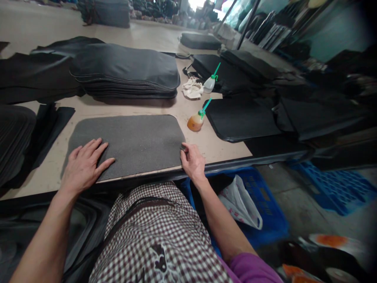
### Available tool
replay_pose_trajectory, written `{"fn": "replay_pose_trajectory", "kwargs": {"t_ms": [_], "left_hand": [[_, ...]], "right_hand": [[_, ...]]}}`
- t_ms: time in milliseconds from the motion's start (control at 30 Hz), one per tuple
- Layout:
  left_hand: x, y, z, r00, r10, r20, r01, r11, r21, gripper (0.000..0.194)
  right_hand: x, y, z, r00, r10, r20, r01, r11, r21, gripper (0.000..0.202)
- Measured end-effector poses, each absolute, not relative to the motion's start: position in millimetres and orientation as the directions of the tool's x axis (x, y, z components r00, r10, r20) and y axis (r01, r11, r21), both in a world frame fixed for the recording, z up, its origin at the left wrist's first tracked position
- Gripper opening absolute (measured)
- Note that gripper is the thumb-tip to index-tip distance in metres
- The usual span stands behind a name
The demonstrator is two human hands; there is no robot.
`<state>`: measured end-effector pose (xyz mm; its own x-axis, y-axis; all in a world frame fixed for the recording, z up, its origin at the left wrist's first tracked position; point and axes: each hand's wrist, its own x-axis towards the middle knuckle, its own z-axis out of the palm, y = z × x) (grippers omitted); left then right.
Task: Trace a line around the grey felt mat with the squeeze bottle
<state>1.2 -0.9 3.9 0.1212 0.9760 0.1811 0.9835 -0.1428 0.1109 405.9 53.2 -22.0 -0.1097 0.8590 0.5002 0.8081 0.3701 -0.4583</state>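
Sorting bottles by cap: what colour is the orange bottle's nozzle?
Green, on the orange bottle, head view.

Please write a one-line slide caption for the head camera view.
Left hand flat on a grey foam panel, right hand at its near right corner, orange glue bottle beside it.

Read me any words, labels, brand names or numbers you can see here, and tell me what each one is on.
No text can be read.
White plastic bag in the blue crate: pink print, too blurred to read.
Dark motif on the checked apron: a picture, no letters.
Orange squeeze bottle and clear squeeze bottle: no label visible.
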Motion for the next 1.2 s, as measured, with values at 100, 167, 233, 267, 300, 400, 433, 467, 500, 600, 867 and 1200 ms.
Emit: {"fn": "replay_pose_trajectory", "kwargs": {"t_ms": [100, 167, 233, 267, 300, 400, 433, 467, 500, 600, 867, 1200], "left_hand": [[2, -1, 4, 0.124, 0.975, 0.184, 0.982, -0.147, 0.117, 0.072], [2, -1, 4, 0.123, 0.975, 0.185, 0.982, -0.147, 0.118, 0.072], [2, -2, 5, 0.117, 0.976, 0.182, 0.983, -0.139, 0.118, 0.070], [2, -2, 5, 0.115, 0.977, 0.180, 0.984, -0.138, 0.117, 0.070], [2, -2, 5, 0.116, 0.977, 0.177, 0.984, -0.138, 0.116, 0.070], [2, -1, 5, 0.124, 0.977, 0.174, 0.983, -0.145, 0.113, 0.070], [1, -1, 5, 0.126, 0.977, 0.174, 0.983, -0.147, 0.113, 0.069], [1, -1, 5, 0.126, 0.977, 0.174, 0.983, -0.147, 0.112, 0.069], [0, -1, 4, 0.127, 0.977, 0.173, 0.983, -0.147, 0.110, 0.068], [-2, 0, 3, 0.134, 0.976, 0.173, 0.984, -0.152, 0.096, 0.069], [-5, 1, -1, 0.176, 0.969, 0.173, 0.983, -0.184, 0.027, 0.072], [-13, 2, -7, 0.207, 0.960, 0.189, 0.973, -0.223, 0.063, 0.067]], "right_hand": [[406, 53, -23, -0.104, 0.863, 0.494, 0.810, 0.362, -0.462, 0.029], [406, 53, -23, -0.101, 0.869, 0.485, 0.812, 0.353, -0.465, 0.029], [406, 52, -22, -0.097, 0.873, 0.478, 0.812, 0.347, -0.469, 0.030], [406, 52, -22, -0.096, 0.875, 0.474, 0.812, 0.345, -0.471, 0.030], [406, 52, -22, -0.094, 0.878, 0.469, 0.813, 0.340, -0.473, 0.030], [405, 51, -21, -0.094, 0.896, 0.433, 0.820, 0.316, -0.477, 0.031], [405, 51, -20, -0.093, 0.902, 0.421, 0.823, 0.308, -0.478, 0.031], [405, 51, -20, -0.092, 0.906, 0.412, 0.825, 0.301, -0.479, 0.031], [405, 51, -20, -0.090, 0.908, 0.409, 0.825, 0.298, -0.480, 0.031], [405, 51, -19, -0.088, 0.908, 0.409, 0.823, 0.297, -0.483, 0.031], [405, 51, -13, -0.104, 0.906, 0.410, 0.806, 0.318, -0.499, 0.029], [411, 55, -2, -0.212, 0.924, 0.318, 0.795, 0.352, -0.493, 0.028]]}}
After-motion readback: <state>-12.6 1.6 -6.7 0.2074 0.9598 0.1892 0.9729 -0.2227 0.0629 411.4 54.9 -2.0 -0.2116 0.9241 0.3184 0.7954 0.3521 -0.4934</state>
